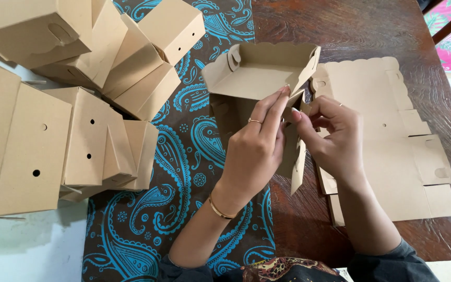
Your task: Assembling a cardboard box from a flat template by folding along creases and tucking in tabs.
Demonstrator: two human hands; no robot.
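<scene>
Looks like a home turned packing spot: dark wooden worktop (371,31) under a blue paisley cloth (194,156), folded cardboard boxes (79,141) heaped left of cloth, flat blanks (392,156) right.

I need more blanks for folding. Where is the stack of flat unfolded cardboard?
The flat cardboard stack lies on the wooden table at the right of the head view, just beyond the right hand.

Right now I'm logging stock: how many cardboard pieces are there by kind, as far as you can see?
Half-folded cardboard box held by left hand and right hand: 1
Stack of flat box blanks, count within it unclear: 1
Folded boxes in the pile, roughly: 8
Total: about 10
</scene>
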